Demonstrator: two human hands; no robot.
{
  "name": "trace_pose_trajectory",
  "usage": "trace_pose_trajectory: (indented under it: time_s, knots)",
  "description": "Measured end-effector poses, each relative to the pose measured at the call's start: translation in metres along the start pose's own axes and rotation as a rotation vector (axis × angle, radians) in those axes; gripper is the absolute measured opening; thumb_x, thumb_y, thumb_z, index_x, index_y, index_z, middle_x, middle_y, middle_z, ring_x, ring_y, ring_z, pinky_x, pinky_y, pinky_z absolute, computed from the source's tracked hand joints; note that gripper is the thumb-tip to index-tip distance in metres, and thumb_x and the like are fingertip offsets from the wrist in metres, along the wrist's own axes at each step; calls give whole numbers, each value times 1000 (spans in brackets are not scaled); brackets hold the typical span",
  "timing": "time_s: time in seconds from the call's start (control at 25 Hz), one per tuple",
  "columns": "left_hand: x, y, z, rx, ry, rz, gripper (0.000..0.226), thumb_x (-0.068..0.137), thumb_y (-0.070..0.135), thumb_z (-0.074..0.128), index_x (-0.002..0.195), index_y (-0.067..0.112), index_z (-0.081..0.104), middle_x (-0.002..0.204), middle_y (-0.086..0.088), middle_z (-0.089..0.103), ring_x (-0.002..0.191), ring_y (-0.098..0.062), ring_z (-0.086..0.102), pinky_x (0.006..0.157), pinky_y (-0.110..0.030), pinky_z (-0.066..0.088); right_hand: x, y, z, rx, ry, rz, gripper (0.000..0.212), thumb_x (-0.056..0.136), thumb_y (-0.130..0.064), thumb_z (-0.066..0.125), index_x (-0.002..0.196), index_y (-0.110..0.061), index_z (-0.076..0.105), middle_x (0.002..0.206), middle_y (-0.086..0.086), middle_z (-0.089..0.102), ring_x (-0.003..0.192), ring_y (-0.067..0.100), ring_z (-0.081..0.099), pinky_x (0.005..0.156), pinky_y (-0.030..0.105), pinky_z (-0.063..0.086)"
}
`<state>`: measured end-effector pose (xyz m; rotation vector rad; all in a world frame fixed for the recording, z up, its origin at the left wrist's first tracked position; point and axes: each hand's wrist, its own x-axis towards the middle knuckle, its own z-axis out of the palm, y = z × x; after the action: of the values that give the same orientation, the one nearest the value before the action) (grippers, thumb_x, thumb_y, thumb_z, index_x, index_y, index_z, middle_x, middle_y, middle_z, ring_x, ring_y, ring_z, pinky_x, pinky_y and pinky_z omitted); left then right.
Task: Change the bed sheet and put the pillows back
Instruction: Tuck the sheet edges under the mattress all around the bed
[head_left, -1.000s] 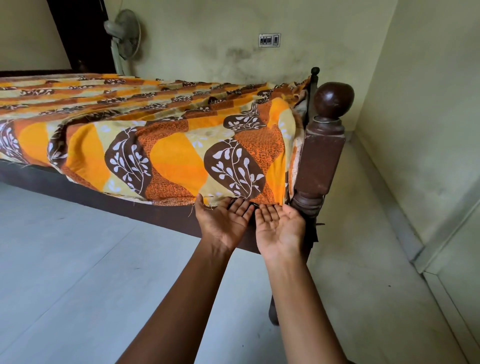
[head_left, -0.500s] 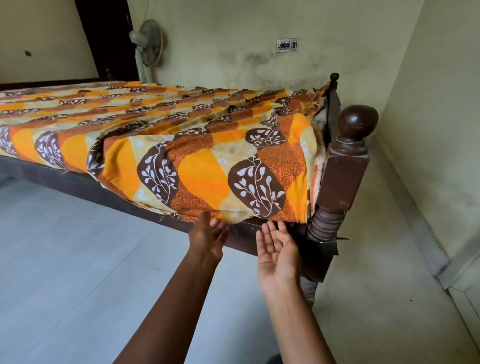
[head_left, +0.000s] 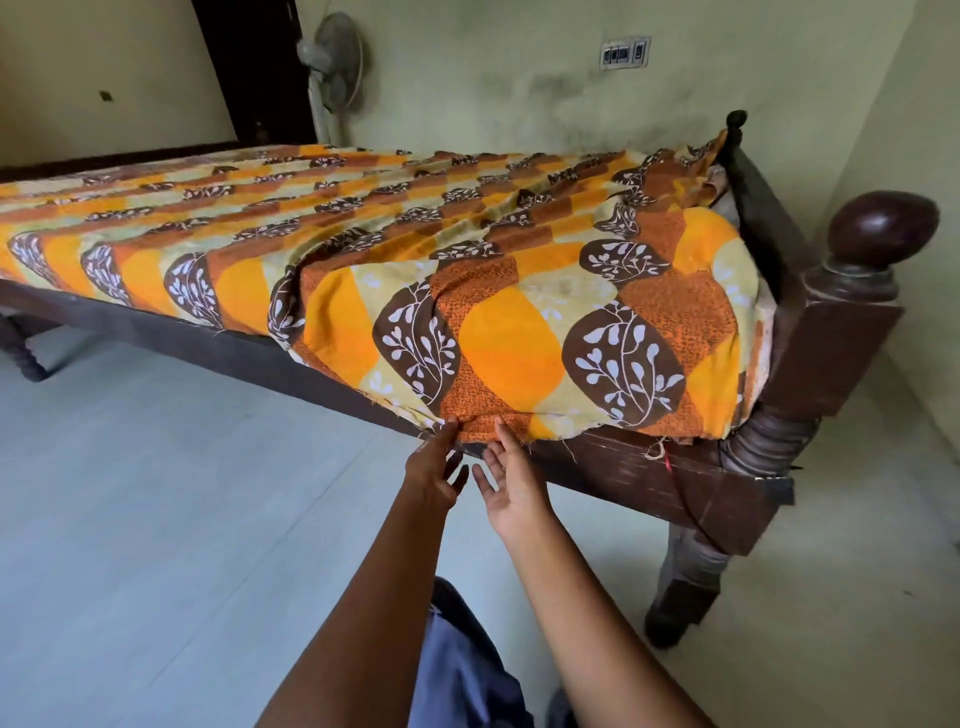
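Observation:
An orange, yellow and brown leaf-patterned bed sheet covers the mattress and hangs over the near side of the dark wooden bed frame. My left hand reaches up with straight fingers, its fingertips touching the sheet's lower hem. My right hand is right beside it, palm up, fingers spread, fingertips at the same hem. Neither hand grips the cloth. No pillows are in view.
A carved bedpost with a round knob stands at the bed's near right corner, close to the right wall. A pedestal fan stands behind the bed by a dark doorway. A grey tiled floor stretches to the left.
Both hands have shifted left along the hem, away from the bedpost. The left hand has uncurled from the hem, and the camera has risen and pulled back.

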<state>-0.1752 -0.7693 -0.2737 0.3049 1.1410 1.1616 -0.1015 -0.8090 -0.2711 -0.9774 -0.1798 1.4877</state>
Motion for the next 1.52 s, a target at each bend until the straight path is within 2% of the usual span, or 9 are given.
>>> trace_pose_trajectory:
  time_s: [0.16,0.28,0.4,0.68,0.84,1.0,1.16,1.32,1.52]
  knots:
    - [-8,4,-4,76,63,16,27,83,27,69,101,13,56,104,-4,55,100,-20,52,69,-27,45,16,9,16,-52,143,-66,20,81,-36,69,88,-20,59,97,4,61,87,14,57,65,25,47]
    - [-21,18,-3,49,333,379,23,87,24,63,103,14,51,101,-9,56,98,-27,55,77,-31,44,20,9,11,-172,269,-199,20,84,-33,67,69,-24,57,81,0,60,70,10,54,66,27,45]
    - [-34,30,13,-77,-70,272,23,97,25,42,85,11,54,79,-8,55,74,-21,57,63,-26,51,20,10,4,-235,292,-219,22,82,-31,69,65,-23,57,72,-5,58,66,9,52,72,34,45]
    - [-31,44,26,-320,-278,-33,81,94,59,23,141,-6,25,146,-26,30,136,-38,29,112,-46,25,6,-5,-12,186,144,-151,11,89,-12,59,79,-13,60,55,-5,63,46,0,56,45,12,46]
    - [-31,49,44,-381,-299,-65,93,87,70,15,144,-3,20,150,-23,23,139,-38,22,112,-48,21,-10,-21,-9,359,27,-143,17,94,-16,49,95,-5,60,89,7,68,84,13,65,73,21,57]
    - [-21,45,43,-548,-320,-79,102,83,77,13,139,-8,28,145,-24,31,134,-41,31,107,-52,29,-19,-39,4,509,-80,-118,26,97,-24,37,100,-5,54,109,11,58,114,22,53,103,37,41]
    - [-19,47,46,-594,-377,-74,98,85,73,17,138,-8,30,144,-25,33,134,-41,31,107,-51,28,-4,-51,29,588,-14,-173,33,96,-23,29,115,-8,51,115,8,51,118,20,46,109,34,30]
    - [-18,43,41,-512,-394,-54,78,92,57,26,134,-7,36,135,-22,43,128,-36,41,105,-46,34,18,-53,45,690,-26,-246,30,92,-25,31,94,-10,57,100,9,59,102,23,54,110,35,32]
    - [-4,45,-5,-376,-78,148,26,98,19,34,101,4,55,106,-14,58,83,-21,59,84,-35,48,-5,-29,35,351,11,-98,30,98,-23,38,114,-5,54,113,9,57,108,20,55,95,30,45]
